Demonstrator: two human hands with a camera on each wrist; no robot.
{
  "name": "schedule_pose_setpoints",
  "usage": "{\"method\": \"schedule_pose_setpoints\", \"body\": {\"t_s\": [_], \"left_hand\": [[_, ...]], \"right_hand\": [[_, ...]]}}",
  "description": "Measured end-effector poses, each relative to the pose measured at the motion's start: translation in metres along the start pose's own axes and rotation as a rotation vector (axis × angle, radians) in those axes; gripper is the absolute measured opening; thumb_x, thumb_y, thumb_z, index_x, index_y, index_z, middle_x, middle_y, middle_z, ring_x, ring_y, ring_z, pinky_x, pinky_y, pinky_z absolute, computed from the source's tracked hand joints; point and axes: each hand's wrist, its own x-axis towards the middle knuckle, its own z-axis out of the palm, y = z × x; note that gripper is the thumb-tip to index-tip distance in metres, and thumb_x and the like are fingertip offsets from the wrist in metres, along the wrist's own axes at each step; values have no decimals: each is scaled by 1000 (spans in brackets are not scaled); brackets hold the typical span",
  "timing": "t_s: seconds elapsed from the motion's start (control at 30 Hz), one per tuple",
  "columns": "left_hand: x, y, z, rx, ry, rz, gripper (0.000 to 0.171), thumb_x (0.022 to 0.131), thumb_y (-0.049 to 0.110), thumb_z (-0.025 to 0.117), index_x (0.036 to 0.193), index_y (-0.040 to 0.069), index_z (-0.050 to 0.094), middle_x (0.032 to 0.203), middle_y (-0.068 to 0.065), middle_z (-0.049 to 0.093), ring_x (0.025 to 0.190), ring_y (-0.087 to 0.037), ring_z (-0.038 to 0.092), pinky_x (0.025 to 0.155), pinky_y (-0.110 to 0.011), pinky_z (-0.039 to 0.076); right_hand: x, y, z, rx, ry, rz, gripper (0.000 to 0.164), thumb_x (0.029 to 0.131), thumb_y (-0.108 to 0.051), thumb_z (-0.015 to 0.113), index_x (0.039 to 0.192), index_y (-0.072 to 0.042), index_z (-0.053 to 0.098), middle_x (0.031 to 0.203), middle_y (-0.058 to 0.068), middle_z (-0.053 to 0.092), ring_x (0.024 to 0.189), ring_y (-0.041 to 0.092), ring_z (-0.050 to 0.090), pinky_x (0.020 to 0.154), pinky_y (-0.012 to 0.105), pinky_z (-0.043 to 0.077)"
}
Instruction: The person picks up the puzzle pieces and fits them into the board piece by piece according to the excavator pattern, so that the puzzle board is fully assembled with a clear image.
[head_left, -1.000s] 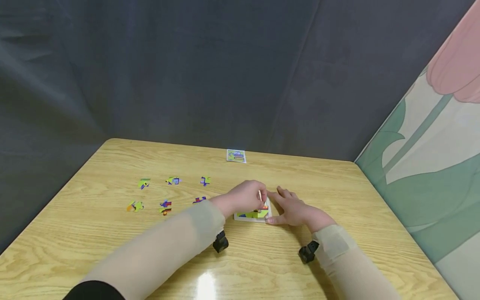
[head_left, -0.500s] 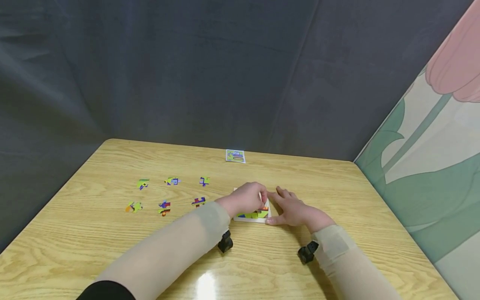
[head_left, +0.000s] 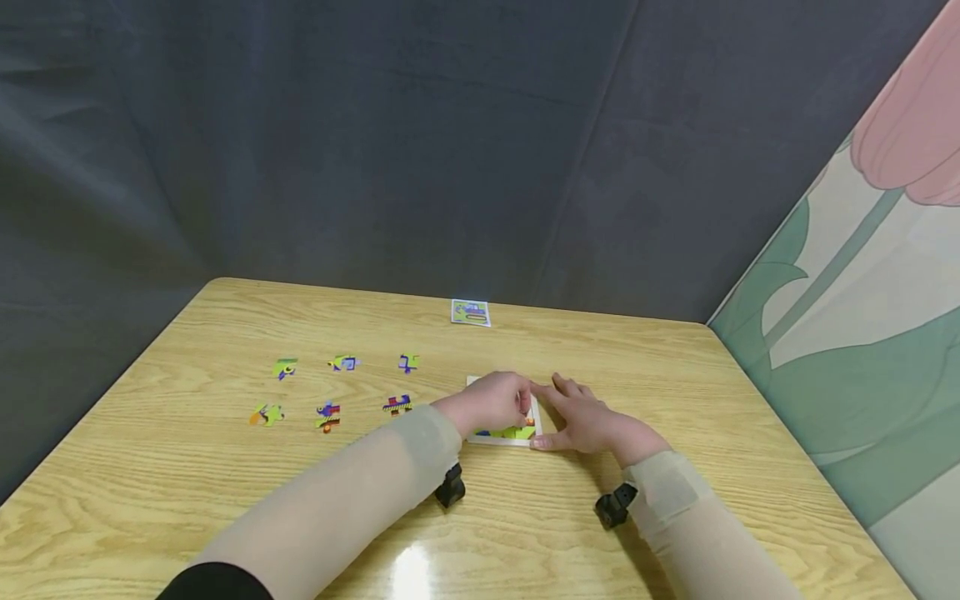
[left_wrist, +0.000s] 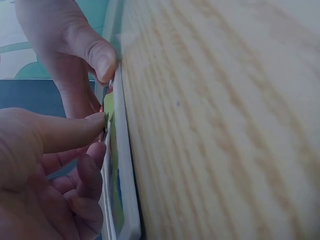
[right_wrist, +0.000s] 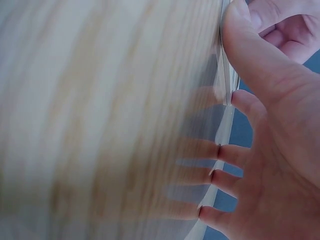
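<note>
A small square jigsaw puzzle tray (head_left: pixel 501 442) with a pale frame lies on the table, with green and orange parts of its picture showing. My left hand (head_left: pixel 495 398) is over it. In the left wrist view its thumb and a finger pinch a thin puzzle piece (left_wrist: pixel 106 121), seen edge-on, low over the tray. Most of that piece is hidden behind the fingers. Along the tray's right side lies my right hand (head_left: pixel 588 421) with spread fingers. Its thumb rests at the near right corner of the frame, and its other fingertips touch the table.
Several loose puzzle pieces lie to the left in two rows, among them a blue-and-red piece (head_left: pixel 327 415) and a striped piece (head_left: pixel 397 404). A picture card (head_left: pixel 470 313) lies near the back edge of the wooden table (head_left: pixel 600 542). Behind hangs a dark curtain (head_left: pixel 412 167).
The left hand has tilted and lowered slightly over the tray, and the pale edge of the pinched puzzle piece no longer shows in the head view. The right hand stays in place.
</note>
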Motion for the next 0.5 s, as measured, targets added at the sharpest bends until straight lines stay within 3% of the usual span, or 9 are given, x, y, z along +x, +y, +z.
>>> {"method": "schedule_pose_setpoints", "body": {"t_s": [0.33,0.5], "left_hand": [[-2,4,1,51,-8,-18,14,88,10,74,84,13,61,107,3,63,72,-14,52,69,-27,43],[-2,3,1,106,-7,-14,17,89,11,72,76,15,61,92,2,65,73,-13,53,69,-27,42]], "right_hand": [[-1,0,0,-6,6,0,93,84,-60,67,157,-18,27,158,29,11,140,54,13,101,73,21],[-1,-1,0,-7,8,-11,92,85,-59,67,157,-18,27,158,29,12,140,55,14,100,74,21]]}}
